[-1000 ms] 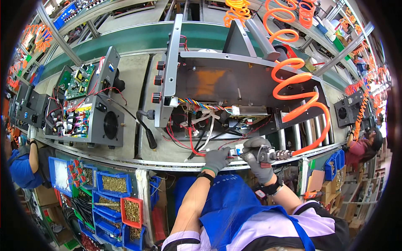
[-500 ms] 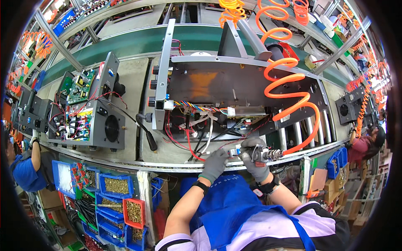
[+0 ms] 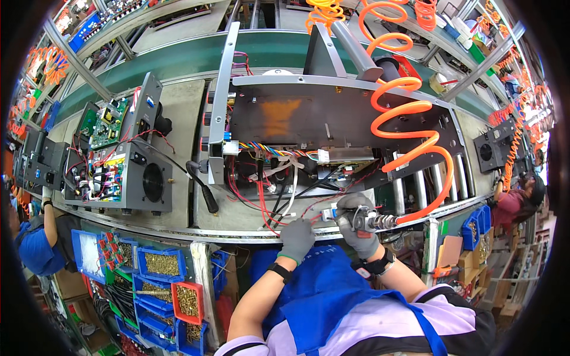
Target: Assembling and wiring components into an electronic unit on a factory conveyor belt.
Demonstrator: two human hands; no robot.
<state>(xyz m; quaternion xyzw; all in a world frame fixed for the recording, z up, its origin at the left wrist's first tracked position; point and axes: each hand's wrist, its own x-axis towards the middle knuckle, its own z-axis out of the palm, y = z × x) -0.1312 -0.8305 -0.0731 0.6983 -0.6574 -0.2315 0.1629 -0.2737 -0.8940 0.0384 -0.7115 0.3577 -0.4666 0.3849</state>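
Green belting (image 3: 196,56) runs across the workshop behind the open dark chassis (image 3: 249,118), which stands on a grey table (image 3: 187,98). Well to the left of the chassis, at the table's edge, is a co-worker in blue (image 3: 41,246). Between that person and the chassis sits another opened unit (image 3: 154,181), with a green circuit board (image 3: 110,127) and a round black fan on its near side. Nearer than the chassis and to its left, blue bins (image 3: 161,277) and a red bin (image 3: 200,302) hold small brass-coloured parts. Just beside the chassis's left end, a black cable (image 3: 208,199) ends in a thick plug.

Loose red wires (image 3: 261,204) hang out of the chassis's near side. By their lower ends, in front of the chassis, is the left hand (image 3: 297,240), gloved in grey, its fingers bent together; whether they pinch a wire cannot be told. Farther right along that side, a small white-and-blue connector (image 3: 328,214) lies against the fingers of the right hand (image 3: 360,240), also gloved, which is curled around a metal tool (image 3: 380,222). From the tool an orange coiled hose (image 3: 409,160) climbs across the chassis's right part. Metal rollers (image 3: 418,190) show below the chassis's right end, and well beyond it stands another dark unit (image 3: 496,148).
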